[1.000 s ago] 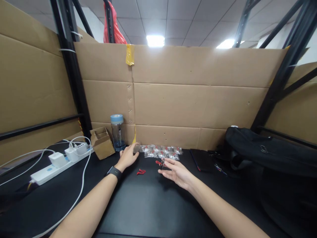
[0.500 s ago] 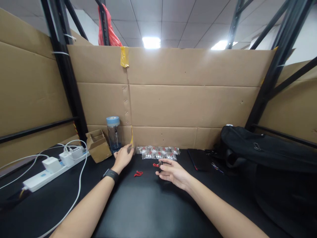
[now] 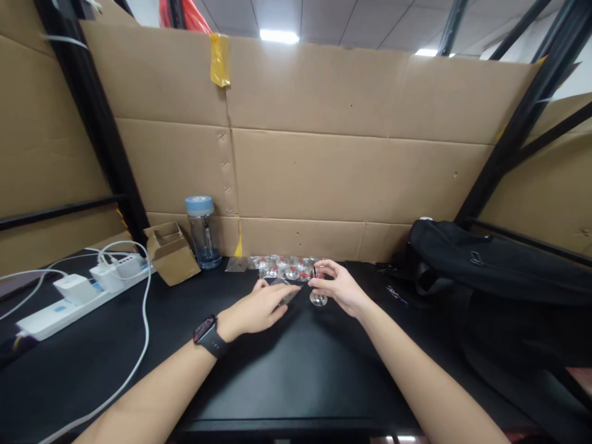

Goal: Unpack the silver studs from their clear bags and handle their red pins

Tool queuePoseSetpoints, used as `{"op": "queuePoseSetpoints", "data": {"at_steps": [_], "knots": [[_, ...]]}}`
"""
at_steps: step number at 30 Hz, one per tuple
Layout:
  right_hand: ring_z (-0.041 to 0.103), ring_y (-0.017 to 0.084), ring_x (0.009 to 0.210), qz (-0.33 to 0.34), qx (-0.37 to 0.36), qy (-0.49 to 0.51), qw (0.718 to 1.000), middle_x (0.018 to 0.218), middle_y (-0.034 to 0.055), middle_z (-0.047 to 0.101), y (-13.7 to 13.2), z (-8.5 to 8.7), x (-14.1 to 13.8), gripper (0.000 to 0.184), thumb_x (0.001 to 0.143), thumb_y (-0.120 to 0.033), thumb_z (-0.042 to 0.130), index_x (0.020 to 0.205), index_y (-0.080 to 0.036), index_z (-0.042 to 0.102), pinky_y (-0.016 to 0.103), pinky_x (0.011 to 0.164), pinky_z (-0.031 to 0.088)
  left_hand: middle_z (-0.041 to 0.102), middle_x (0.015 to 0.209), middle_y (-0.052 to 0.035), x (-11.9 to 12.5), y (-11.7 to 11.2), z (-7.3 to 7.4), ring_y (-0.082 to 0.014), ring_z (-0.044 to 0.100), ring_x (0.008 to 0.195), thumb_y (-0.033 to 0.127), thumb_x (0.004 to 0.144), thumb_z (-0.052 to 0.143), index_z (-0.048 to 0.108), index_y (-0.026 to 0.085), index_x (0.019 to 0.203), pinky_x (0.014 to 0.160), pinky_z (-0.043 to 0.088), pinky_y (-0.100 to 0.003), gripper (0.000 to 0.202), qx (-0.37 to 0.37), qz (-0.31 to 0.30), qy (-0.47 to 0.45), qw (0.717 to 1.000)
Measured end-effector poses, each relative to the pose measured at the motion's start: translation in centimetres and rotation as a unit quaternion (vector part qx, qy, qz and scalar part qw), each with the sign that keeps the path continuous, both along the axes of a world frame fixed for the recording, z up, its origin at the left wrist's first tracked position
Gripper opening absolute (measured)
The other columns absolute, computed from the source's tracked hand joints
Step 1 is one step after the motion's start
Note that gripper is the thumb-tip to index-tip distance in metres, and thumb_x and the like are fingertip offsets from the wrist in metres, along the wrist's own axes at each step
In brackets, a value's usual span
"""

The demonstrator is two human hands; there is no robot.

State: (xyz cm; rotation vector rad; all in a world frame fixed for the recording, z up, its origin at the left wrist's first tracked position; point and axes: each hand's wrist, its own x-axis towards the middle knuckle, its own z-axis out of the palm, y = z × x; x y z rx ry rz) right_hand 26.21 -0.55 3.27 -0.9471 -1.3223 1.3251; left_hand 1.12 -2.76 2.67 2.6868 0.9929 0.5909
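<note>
My left hand point(image 3: 261, 306) lies over the black table top point(image 3: 287, 376), fingers pinched on a small clear plastic bag point(image 3: 287, 296). My right hand point(image 3: 337, 285) is closed on a small ring-shaped metal part with a red bit point(image 3: 315, 272); a clear round piece point(image 3: 318, 299) hangs just below it. The two hands almost meet. Behind them, against the cardboard wall, lies a row of several small clear bags with red and silver parts point(image 3: 282, 267). A black watch point(image 3: 209, 335) is on my left wrist.
A blue-lidded water bottle point(image 3: 201, 231) and a small open cardboard box point(image 3: 171, 253) stand at the back left. White power strips with cables point(image 3: 78, 290) lie at the left. A black bag point(image 3: 499, 265) fills the right side. Cardboard walls point(image 3: 351, 172) enclose the table.
My left hand came back from the wall near the bottle to the middle with a clear bag. My right hand rose slightly. The camera tilted down; the loose red piece is out of sight.
</note>
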Motion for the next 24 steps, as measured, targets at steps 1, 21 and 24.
{"op": "queuePoseSetpoints", "data": {"at_steps": [1,21,24], "knots": [[0.067,0.015,0.079,-0.01,0.009,-0.017,1.0,0.111,0.0054,0.062,0.2,0.0,0.2,0.05,0.059,-0.028,0.09,0.099,-0.019,0.062,0.032,0.07,0.061,0.063,0.135,-0.0064,0.4,-0.4,-0.3,-0.0232,0.06,0.119,0.023,0.094,0.048,0.038,0.032,0.149,0.103,0.038,-0.04,0.056,-0.017,-0.022,0.006,1.0],[0.059,0.014,0.069,0.067,0.225,-0.504,0.831,0.079,-0.0012,0.068,-0.7,0.2,1.2,0.025,0.06,-0.021,0.077,0.084,-0.02,0.07,0.022,0.063,0.041,0.052,0.143,-0.0048,0.3,-0.3,-1.6,-0.0288,0.051,0.129,0.032,0.095,0.057,0.058,0.045,0.134,0.105,0.037,-0.045,0.041,-0.005,-0.033,0.103,0.994],[0.061,0.016,0.072,0.066,0.225,-0.536,0.811,0.081,0.0004,0.07,-1.1,0.2,0.9,0.025,0.061,-0.025,0.079,0.084,-0.02,0.071,0.023,0.064,0.04,0.048,0.148,-0.0049,0.2,-0.3,-1.5,-0.0306,0.047,0.134,0.033,0.095,0.057,0.058,0.046,0.134,0.106,0.035,-0.047,0.041,-0.018,-0.031,0.111,0.993]]}}
